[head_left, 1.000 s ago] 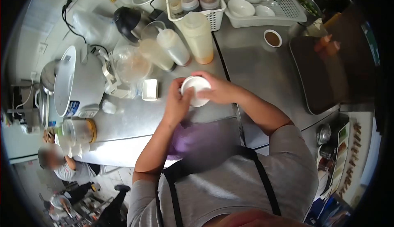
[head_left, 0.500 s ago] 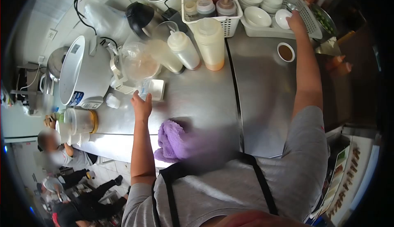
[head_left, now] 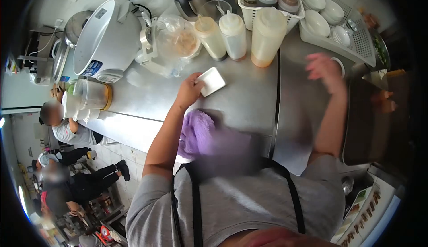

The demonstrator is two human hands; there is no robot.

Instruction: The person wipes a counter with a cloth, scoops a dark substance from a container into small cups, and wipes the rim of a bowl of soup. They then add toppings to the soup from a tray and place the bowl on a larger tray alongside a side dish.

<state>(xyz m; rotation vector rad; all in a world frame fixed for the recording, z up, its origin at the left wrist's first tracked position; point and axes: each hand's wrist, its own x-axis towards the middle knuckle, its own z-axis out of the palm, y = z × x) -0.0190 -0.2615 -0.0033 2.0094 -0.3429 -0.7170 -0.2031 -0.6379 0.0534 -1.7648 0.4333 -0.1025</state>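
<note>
My left hand (head_left: pixel 189 91) grips a small, shallow white rectangular dish (head_left: pixel 211 82) by its left edge, above the steel counter. My right hand (head_left: pixel 325 70) is blurred by motion, fingers stretched out and holding nothing visible. Just behind it, a small white bowl (head_left: pixel 339 64) is partly hidden, so its contents do not show. Beyond that hand, a white basket (head_left: pixel 307 36) holds white bowls (head_left: pixel 317 23) and a stack of small white dishes (head_left: pixel 341 36). A purple cloth (head_left: pixel 196 133) lies close to my left forearm.
Squeeze bottles (head_left: pixel 269 37) stand at the back of the counter, beside a clear plastic bag (head_left: pixel 176 37). A large white pot-like appliance (head_left: pixel 100 41) and plastic tubs (head_left: pixel 91 96) are on the left. Other people (head_left: pixel 73 131) are beyond the counter's left side.
My right hand has left the small white dish in the basket and come back toward me. My left hand now holds the white rectangular dish, lifted nearer. The view has shifted.
</note>
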